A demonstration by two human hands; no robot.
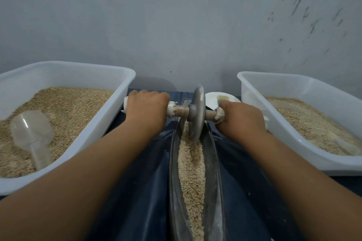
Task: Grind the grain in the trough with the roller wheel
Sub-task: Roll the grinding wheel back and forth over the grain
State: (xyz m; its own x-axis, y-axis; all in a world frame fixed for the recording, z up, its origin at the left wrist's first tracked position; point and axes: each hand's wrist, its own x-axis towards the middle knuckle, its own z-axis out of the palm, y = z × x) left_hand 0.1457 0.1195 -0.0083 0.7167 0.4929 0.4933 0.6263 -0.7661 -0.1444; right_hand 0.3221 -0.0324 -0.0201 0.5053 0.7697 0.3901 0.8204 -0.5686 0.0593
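A narrow metal trough (173, 178) runs away from me down the middle, with a strip of tan grain (191, 168) along its bottom. The grey metal roller wheel (196, 113) stands upright in the trough's far part, its rim down in the grain. A wooden axle passes through the wheel, with white wrapping at both ends. My left hand (147, 110) grips the left end of the axle. My right hand (242, 118) grips the right end.
A white tub (125, 82) at left holds grain and a clear plastic scoop (32, 133). Another white tub (252, 88) at right holds grain too. A white plate (215, 99) lies behind the wheel. Dark blue cloth (141, 191) covers the surface; a grey wall stands behind.
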